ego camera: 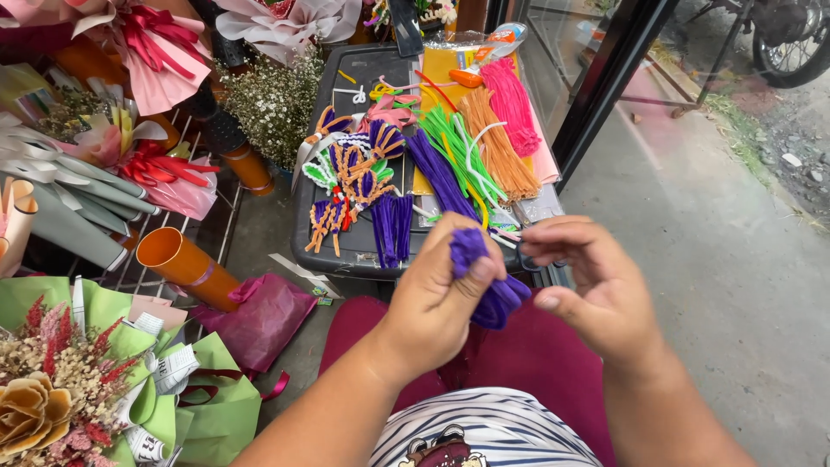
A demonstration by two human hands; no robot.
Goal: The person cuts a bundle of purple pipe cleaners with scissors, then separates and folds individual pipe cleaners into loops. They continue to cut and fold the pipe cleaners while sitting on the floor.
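My left hand (437, 298) is closed around a folded bundle of purple pipe cleaners (484, 272), held over my lap. The purple loops stick out above and to the right of its fingers. My right hand (592, 285) hovers just to the right, fingers curled and apart, thumb near the bundle's lower end; whether it touches the bundle I cannot tell. Beyond my hands a dark plastic tray (346, 251) carries finished purple-and-orange pipe-cleaner flowers (350, 186) and loose green (454, 147), orange (497, 147), pink (512, 104) and purple pipe cleaners (437, 173).
Wrapped bouquets (160, 52) and orange tubes (186, 264) stand on a wire rack at left. A green-wrapped dried bouquet (78, 380) lies at lower left, magenta paper (259, 320) beside it. A dark door frame (605, 86) and concrete pavement (718, 259) are at right.
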